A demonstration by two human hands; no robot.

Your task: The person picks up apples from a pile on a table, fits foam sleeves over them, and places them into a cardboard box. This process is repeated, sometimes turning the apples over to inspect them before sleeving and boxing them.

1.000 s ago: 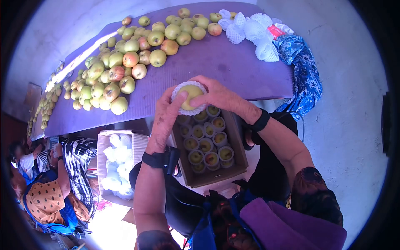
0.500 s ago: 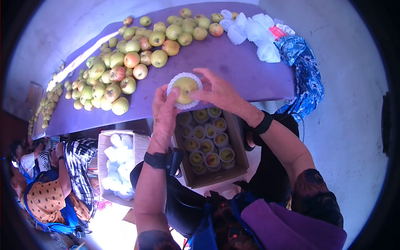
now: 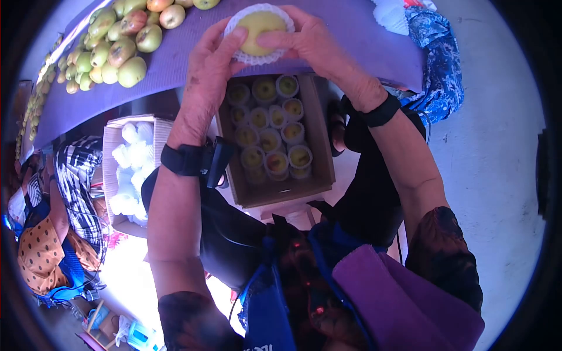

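Note:
A yellow-green apple (image 3: 257, 24) sits in a white foam net (image 3: 263, 58) above the far end of an open cardboard box. My left hand (image 3: 212, 61) is closed on its left side, thumb on the apple's skin. From the right, my right hand (image 3: 313, 45) also grips it, thumb pressed on the front of the fruit. The hidden fingers are behind the net. Below my hands, the cardboard box (image 3: 325, 146) holds several apples (image 3: 270, 140) in foam nets, set in rows.
Loose apples (image 3: 121, 51) lie heaped on the purple-covered table (image 3: 175, 70). A second box (image 3: 159, 131) holds white foam nets (image 3: 137, 152). At right are more nets (image 3: 391, 16) and a blue patterned cloth (image 3: 436, 64). Another person (image 3: 41, 251) sits at far left.
My view has tilted down, so the boxes and table appear higher. Both hands still hold the netted apple, and my right fingers now wrap around the net instead of standing off it.

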